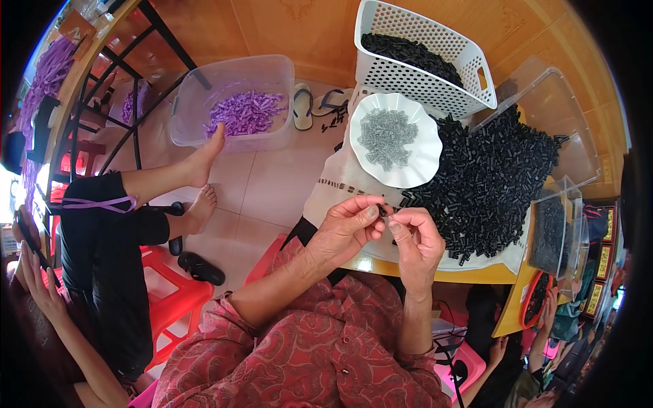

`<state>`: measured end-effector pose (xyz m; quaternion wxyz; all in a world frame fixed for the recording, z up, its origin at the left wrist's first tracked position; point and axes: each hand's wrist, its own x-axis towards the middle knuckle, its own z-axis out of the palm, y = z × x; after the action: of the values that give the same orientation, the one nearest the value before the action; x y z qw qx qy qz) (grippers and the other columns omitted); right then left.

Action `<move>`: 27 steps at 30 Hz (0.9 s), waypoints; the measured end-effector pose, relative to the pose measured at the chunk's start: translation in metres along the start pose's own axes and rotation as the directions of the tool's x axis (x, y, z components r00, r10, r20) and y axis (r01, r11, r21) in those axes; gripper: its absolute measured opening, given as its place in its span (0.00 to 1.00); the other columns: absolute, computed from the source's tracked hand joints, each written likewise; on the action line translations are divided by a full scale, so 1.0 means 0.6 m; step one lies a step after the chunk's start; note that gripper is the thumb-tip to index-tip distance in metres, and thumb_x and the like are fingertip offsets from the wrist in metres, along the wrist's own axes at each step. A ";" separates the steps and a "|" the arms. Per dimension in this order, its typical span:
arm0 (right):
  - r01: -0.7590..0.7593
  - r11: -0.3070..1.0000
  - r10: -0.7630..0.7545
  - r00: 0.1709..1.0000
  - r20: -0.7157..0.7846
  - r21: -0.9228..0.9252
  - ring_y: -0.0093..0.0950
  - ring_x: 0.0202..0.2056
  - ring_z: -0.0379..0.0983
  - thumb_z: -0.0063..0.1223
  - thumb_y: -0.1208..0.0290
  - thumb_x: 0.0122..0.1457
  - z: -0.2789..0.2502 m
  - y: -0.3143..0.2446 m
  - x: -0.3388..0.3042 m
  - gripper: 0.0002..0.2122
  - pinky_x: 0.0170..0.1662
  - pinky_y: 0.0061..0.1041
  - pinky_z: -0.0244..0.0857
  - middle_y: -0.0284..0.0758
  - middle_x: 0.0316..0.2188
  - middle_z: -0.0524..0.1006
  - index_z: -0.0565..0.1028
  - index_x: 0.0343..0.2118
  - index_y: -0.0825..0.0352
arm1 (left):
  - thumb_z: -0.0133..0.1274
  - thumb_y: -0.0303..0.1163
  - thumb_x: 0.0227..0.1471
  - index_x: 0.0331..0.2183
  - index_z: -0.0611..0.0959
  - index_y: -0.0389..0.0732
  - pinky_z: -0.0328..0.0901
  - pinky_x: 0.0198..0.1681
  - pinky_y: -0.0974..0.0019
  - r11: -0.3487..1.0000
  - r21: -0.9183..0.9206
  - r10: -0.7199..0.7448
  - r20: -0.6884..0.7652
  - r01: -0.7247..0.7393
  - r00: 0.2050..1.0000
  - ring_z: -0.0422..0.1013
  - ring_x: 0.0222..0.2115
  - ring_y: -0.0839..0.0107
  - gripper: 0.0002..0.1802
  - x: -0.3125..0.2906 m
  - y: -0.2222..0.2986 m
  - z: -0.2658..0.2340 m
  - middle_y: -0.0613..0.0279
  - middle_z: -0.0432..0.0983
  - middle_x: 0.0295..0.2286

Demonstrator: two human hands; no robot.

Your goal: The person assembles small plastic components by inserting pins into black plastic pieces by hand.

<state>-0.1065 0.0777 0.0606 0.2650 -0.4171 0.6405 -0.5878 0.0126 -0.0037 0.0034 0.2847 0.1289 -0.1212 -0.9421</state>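
My left hand (350,228) pinches a small black plastic piece (382,211) between thumb and fingertips, above the near edge of the table. Beside it my right hand (416,245) is closed, thumb against fingers, its tips almost meeting the black piece; what it pinches is too small to make out. Just beyond my hands stands a white wavy-rimmed plate (425,166) holding many small clear pieces (388,137). A large heap of short black pieces (490,187) spreads over the cloth right of the plate.
Behind the plate is a white perforated basket (428,88) of black pieces. Clear bins (568,122) stand at the right. On the floor, a clear tub (231,143) holds purple strips. Other people sit close on both sides, with a red stool (180,285) at left.
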 end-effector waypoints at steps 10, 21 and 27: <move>0.072 0.990 -0.075 0.997 -0.024 -0.117 0.24 0.31 0.71 0.57 0.82 0.51 0.004 0.005 0.004 0.04 0.37 0.20 0.65 0.35 0.29 0.74 0.74 0.29 0.71 | 0.49 0.25 0.56 0.44 0.78 0.38 0.68 0.36 0.72 1.000 -0.012 -0.004 -0.031 0.004 0.999 0.71 0.31 0.74 0.13 0.000 -0.007 -0.002 0.56 0.75 0.38; 0.070 0.986 -0.074 0.997 -0.024 -0.150 0.23 0.30 0.71 0.58 0.83 0.50 0.004 -0.001 0.006 0.05 0.36 0.20 0.65 0.35 0.28 0.75 0.74 0.29 0.70 | 0.49 0.25 0.56 0.45 0.78 0.38 0.68 0.37 0.72 0.999 0.019 0.034 -0.005 -0.034 0.999 0.72 0.32 0.74 0.13 -0.001 -0.009 -0.002 0.56 0.75 0.40; 0.117 0.977 -0.120 0.993 -0.011 -0.180 0.22 0.29 0.71 0.59 0.84 0.48 -0.002 0.001 0.007 0.05 0.34 0.19 0.65 0.34 0.27 0.75 0.74 0.28 0.71 | 0.50 0.25 0.56 0.45 0.78 0.38 0.68 0.37 0.72 0.997 0.068 0.041 -0.004 -0.040 0.999 0.71 0.33 0.74 0.13 -0.002 -0.011 0.001 0.57 0.75 0.40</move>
<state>-0.1097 0.0745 0.0610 0.1839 -0.4703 0.6677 -0.5469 0.0101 0.0025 0.0024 0.2995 0.1386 -0.1550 -0.9312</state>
